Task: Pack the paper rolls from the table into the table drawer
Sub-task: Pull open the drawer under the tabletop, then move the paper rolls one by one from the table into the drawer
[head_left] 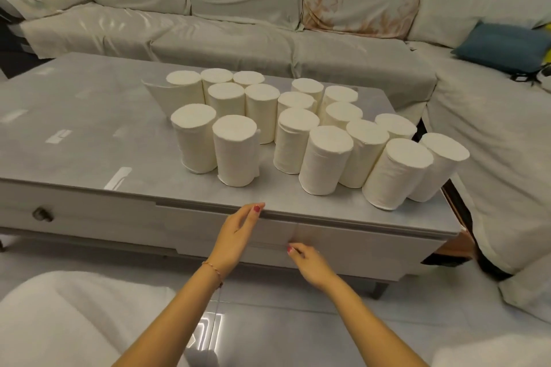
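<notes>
Paper rolls (298, 134) all upright on table (74, 134); drawer (343, 244) closed; left hand (235, 238), right hand (310, 265) loosely open at its front, holding nothing.

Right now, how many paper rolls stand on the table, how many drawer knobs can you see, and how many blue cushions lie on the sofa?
White cylindrical paper rolls, upright on the grey table: 17
Round dark drawer knobs: 1
Blue fabric cushions on the pale covered sofa: 1
Total: 19
</notes>
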